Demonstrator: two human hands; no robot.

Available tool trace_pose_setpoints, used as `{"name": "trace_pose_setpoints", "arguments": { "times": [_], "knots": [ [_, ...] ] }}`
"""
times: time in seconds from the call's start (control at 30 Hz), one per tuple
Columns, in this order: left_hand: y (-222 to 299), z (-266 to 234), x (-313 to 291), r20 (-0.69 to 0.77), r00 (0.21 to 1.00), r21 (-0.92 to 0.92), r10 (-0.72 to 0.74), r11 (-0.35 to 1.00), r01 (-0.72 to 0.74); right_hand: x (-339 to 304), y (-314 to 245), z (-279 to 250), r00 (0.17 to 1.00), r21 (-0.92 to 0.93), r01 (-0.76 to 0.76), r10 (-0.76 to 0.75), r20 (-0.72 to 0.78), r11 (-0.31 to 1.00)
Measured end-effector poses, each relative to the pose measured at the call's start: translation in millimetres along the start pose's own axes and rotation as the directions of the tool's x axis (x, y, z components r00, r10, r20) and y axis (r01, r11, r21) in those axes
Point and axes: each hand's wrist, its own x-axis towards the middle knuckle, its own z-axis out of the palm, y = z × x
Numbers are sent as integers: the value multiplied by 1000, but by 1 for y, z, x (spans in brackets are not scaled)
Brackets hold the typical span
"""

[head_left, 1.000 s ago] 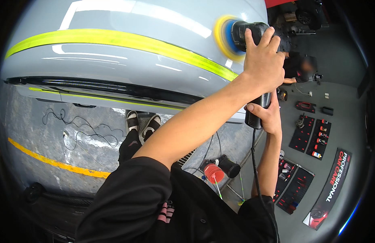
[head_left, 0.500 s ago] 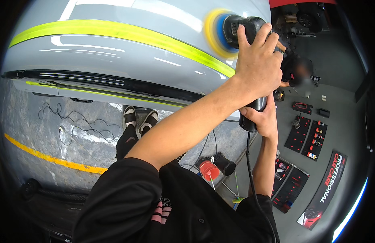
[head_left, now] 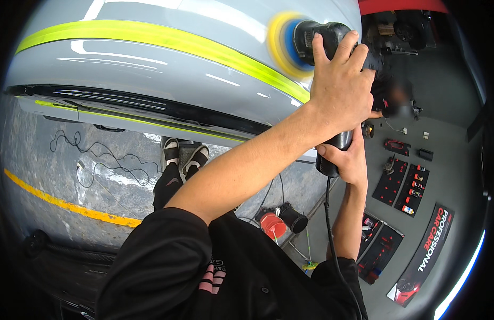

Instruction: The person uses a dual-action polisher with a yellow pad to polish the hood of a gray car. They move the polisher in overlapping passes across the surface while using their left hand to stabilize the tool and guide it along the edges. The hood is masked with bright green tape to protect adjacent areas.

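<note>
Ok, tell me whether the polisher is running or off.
Running, it appears: the yellow pad is smeared by motion blur, while the black polisher housing looks sharp.

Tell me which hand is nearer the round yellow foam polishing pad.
Left. The left hand grips the black polisher head, just right of the round yellow pad; the right hand holds the polisher's black handle, farther away.

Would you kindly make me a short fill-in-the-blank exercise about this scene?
1. The left hand rests on the polisher, while the ____ hand grips its handle.
2. The polisher's blurred pad, next to the blue disc, is ____.
3. The bucket beside the black container is ____.

Missing words: right; yellow; red.
</note>
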Motion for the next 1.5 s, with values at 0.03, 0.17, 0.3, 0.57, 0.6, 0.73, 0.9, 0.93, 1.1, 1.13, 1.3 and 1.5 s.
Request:
{"name": "trace_pose_setpoints", "arguments": {
  "times": [0.03, 0.17, 0.3, 0.57, 0.6, 0.73, 0.9, 0.93, 1.1, 1.13, 1.3, 1.5],
  "knots": [
    [0, -1, 1, -2, 1000, 6, -1, 1000, 1, 0, -1, -1, 1000, 10, -6, 6, 8, 1000],
    [-1, -7, 8, -1, 1000, 29, -29, 999, 29, 4, -11, -3, 998, 35, -6, 4, 60, 999],
    [-6, -18, 16, 25, 999, 54, -46, 998, 45, 7, -19, 0, 996, 55, -11, 6, 93, 998],
    [-23, -46, 33, 43, 994, 96, -102, 991, 98, 20, -31, 17, 987, 194, 49, -78, 144, 980],
    [-25, -51, 36, 44, 993, 103, -106, 990, 101, 21, -30, 17, 983, 253, 54, -95, 156, 966],
    [-34, -70, 42, 51, 992, 135, -119, 985, 111, 25, -27, 38, 961, 428, 116, -210, 179, 896],
    [-52, -97, 49, 74, 985, 165, -153, 976, 139, 18, -60, 62, 940, 514, 47, -212, 266, 857],
    [-57, -102, 51, 79, 985, 194, -156, 971, 139, 21, -62, 66, 936, 509, 65, -229, 267, 858],
    [-79, -134, 60, 58, 990, 277, -132, 955, 111, 34, -62, 95, 903, 460, 265, -385, 188, 847],
    [-87, -143, 63, 54, 992, 302, -113, 949, 91, 36, -67, 104, 892, 445, 301, -414, 181, 843],
    [-112, -188, 75, 67, 994, 298, -86, 953, 62, 39, -95, 137, 865, 441, 347, -464, 192, 828],
    [-105, -187, 79, 190, 963, 281, -189, 951, 131, 38, -92, 141, 883, 455, 314, -432, 182, 833]
  ]
}}
